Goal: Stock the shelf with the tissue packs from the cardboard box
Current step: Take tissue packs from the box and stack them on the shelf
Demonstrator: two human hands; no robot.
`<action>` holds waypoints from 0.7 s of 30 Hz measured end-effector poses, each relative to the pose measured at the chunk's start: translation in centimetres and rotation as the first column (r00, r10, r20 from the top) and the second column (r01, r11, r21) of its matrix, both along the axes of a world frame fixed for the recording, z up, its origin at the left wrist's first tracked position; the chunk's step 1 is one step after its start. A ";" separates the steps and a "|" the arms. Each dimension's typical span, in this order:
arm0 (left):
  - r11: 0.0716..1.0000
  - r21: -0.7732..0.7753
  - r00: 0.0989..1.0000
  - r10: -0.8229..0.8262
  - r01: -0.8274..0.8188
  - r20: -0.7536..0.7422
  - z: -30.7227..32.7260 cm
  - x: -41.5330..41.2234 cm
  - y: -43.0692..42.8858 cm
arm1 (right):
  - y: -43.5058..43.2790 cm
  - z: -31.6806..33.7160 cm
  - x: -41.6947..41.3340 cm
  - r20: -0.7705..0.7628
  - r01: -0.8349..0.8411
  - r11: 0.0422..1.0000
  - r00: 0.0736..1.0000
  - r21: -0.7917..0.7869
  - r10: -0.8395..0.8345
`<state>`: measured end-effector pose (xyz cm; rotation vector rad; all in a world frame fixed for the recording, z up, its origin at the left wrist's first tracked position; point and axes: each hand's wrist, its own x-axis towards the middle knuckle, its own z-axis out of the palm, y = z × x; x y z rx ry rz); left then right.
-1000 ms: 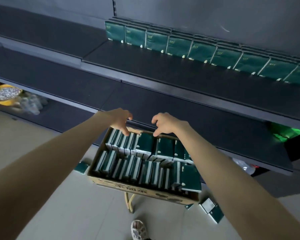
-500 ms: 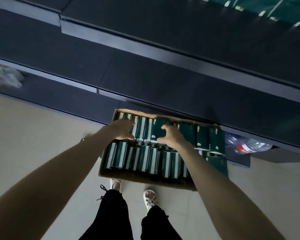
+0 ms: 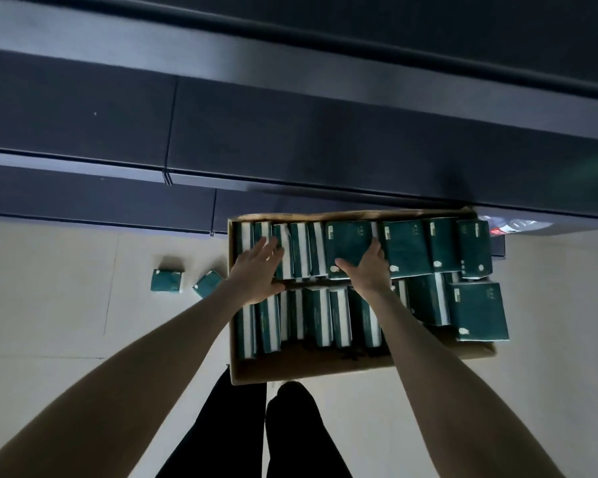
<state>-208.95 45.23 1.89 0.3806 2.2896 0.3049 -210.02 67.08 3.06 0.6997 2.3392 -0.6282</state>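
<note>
Mia: What lay on the far left?
Ben: Two loose packs [image 3: 166,281], green ones, lay on the pale floor [image 3: 49,305]. They were near the cardboard box [image 3: 325,370] but did not touch it.
Mia: And the left grip?
Ben: The left grip [image 3: 256,270] was spread flat with straight fingers. It rested on the tissue packs [image 3: 301,250] that stood on edge at the left end of the back row.
Mia: Where were all the packs?
Ben: They sat in the box in two rows, green with white stripes. The box was right in front of the dark shelf [image 3: 290,132], by its lowest board. Two legs [image 3: 290,436] in black stood at the near side of the box.
Mia: What about the right grip?
Ben: The right grip [image 3: 366,270] lay on a flat pack [image 3: 347,243] in the middle of the back row. Its thumb stuck out to the left across the pack's front. Its fingers were pressed together along the pack's right edge. I could not tell if they curled round it.
Mia: And further right?
Ben: The end packs [image 3: 479,310] lay flat with their big green sides up. Past the box, under the shelf, was a clear bottle [image 3: 508,225], too blurry to read.
</note>
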 end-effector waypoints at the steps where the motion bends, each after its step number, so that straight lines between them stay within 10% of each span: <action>1: 1.000 0.000 1.000 0.004 -0.004 -0.003 -0.4 0.1 0.0 | 0.0 -0.3 -0.1 -0.002 0.008 1.000 1.000 0.014 -0.008; 11: 0.995 0.054 0.996 0.086 -0.085 -0.019 0.1 -0.2 0.1 | -0.6 0.5 -0.7 -0.176 -0.054 0.999 0.983 0.001 0.053; 21: 0.915 0.349 0.898 0.315 -0.201 -0.308 12.0 -1.7 0.5 | -2.0 11.4 -1.9 -0.402 -0.479 0.862 0.831 -0.162 0.386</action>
